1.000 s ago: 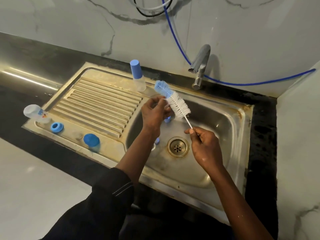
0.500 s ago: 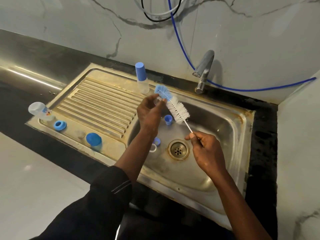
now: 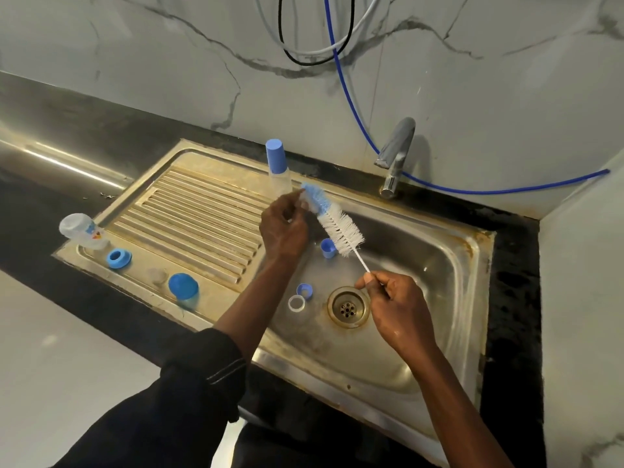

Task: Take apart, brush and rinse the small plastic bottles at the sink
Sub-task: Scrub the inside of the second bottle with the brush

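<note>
While the right hand (image 3: 395,305) hangs over the steel sink basin (image 3: 449,265) with thumb and forefinger pinching the thin white wire stem of a long bottle brush (image 3: 341,231) with white bristles and a blue tuft at its tip, its other fingers curl loosely under. The brush slants up and away to the left hand (image 3: 285,228). That hand's fingertips pinch a small clear plastic piece (image 3: 308,207) set against the blue tuft; it is too blurred to tell whether it is a bottle body or a part. Just beyond the left hand stands an upright clear bottle with a tall blue cap (image 3: 278,163). Between the hands, under the bristles, a small blue cup-shaped cap (image 3: 327,248) lies in the basin. Beside the left forearm lie a blue ring (image 3: 304,289) and a clear ring (image 3: 296,303), near the round drain (image 3: 348,307) just below the right hand. Well left of the left hand, on the ribbed drainboard (image 3: 189,214), are a clear bottle on its side (image 3: 82,231), a blue collar (image 3: 118,258) and a blue domed cap (image 3: 183,287).
</note>
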